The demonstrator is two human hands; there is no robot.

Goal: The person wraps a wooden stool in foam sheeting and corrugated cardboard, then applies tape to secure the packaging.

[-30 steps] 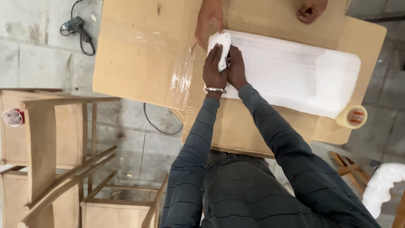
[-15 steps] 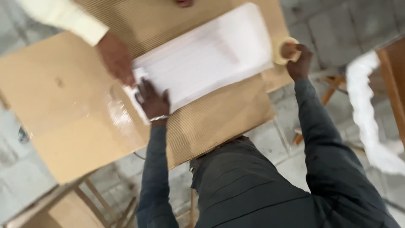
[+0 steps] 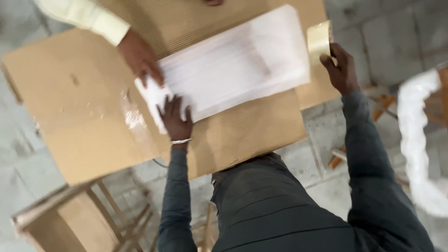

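Pressing flat with spread fingers, left hand (image 3: pixel 175 116) pins the near-left end of the white foam-wrapped bundle (image 3: pixel 233 65) on the cardboard-covered table (image 3: pixel 70 121), beside a co-worker's hand (image 3: pixel 140 58). Gripping the tape roll (image 3: pixel 319 39) off the bundle's far-right end, right hand (image 3: pixel 343 70) curls closed around it. Running lower-left to upper-right, long axis spans both hands.

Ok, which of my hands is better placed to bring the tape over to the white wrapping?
Right. Your right hand already grips the tape roll beside the white wrapping; your left hand lies flat, pinning its end.
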